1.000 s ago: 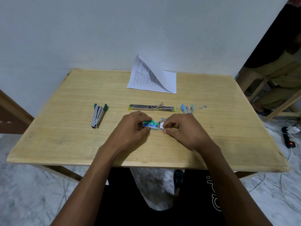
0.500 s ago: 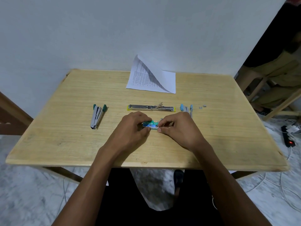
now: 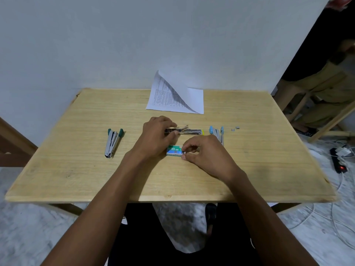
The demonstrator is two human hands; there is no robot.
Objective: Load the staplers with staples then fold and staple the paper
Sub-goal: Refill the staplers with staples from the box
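Observation:
A yellow stapler [image 3: 190,131] lies opened flat in the middle of the wooden table [image 3: 76,169]. My left hand [image 3: 156,133] grips its left end. Just in front lies a small green staple box [image 3: 174,150]; my right hand [image 3: 201,150] pinches its right end with thumb and forefinger. A green stapler [image 3: 112,142] lies at the left, a blue stapler [image 3: 218,132] at the right, partly behind my right hand. A printed paper sheet [image 3: 176,96] with one corner curled up rests at the table's far edge.
Two small loose staple strips [image 3: 235,128] lie right of the blue stapler. A seated person [image 3: 326,83] on a wooden chair is at the far right. A power strip [image 3: 339,160] and cables lie on the floor to the right.
My left hand let go of the staple box and moved up to the yellow stapler. The box has been pushed closed; my right hand stays at its right end.

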